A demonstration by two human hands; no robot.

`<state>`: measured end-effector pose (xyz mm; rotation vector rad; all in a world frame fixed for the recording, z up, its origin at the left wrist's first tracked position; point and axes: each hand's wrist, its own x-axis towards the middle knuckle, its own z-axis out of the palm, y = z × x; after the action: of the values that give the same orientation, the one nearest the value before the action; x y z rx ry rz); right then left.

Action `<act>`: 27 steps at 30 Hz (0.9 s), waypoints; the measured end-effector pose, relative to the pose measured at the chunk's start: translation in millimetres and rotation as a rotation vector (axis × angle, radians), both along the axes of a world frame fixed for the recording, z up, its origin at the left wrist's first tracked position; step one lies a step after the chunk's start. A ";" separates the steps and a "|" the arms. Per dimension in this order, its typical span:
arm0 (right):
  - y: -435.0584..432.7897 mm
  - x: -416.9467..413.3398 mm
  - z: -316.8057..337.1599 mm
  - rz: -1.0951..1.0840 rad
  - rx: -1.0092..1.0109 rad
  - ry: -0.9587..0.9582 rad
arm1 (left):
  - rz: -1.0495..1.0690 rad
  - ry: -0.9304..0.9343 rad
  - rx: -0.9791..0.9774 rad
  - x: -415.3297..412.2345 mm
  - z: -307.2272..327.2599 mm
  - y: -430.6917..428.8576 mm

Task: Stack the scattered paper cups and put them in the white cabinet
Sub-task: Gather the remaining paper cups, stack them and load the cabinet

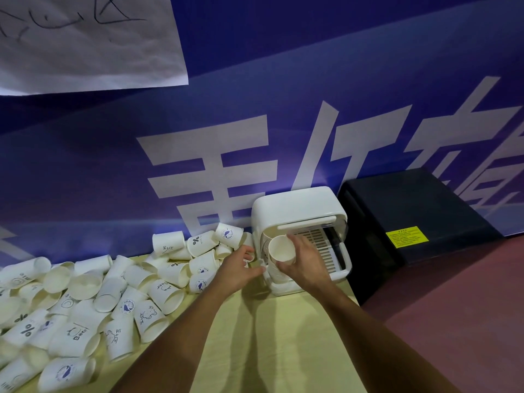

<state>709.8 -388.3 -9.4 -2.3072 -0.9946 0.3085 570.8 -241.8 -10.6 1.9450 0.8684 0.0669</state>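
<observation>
step: loading white cabinet [297, 202]
right grip [303, 259]: curled round paper cup [282, 249], at cabinet mouth
left grip [241, 265]: beside cabinet, can't tell hold
next: release inside, fetch loose cups [113, 293] left of grip

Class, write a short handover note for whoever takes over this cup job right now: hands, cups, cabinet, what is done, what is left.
Right hand: holds a cup, mouth towards the camera, at the open front of the cabinet.
Left hand: at the cabinet's left edge; unclear whether it grips anything.
Pile: many cups lie scattered on the table, left of the cabinet.
Done: cabinet open, one cup at its opening.
Left: stack the pile and load it.
</observation>
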 end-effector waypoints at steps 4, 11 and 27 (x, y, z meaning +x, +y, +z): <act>2.1 -0.2 -9.0 -0.004 -0.101 -0.007 | 0.016 -0.012 -0.005 -0.1 -2.6 1.2; 7.7 0.8 -16.4 -0.012 -0.211 -0.029 | 0.033 -0.023 -0.009 -3.3 -4.4 5.9; 65.0 -82.3 -16.1 0.275 -0.076 0.019 | 0.195 -0.029 -0.023 -92.6 -3.8 34.9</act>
<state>627.6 -323.3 -25.5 -2.2287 -1.3134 0.4860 478.2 -206.9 -14.3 1.8289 1.0331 0.1991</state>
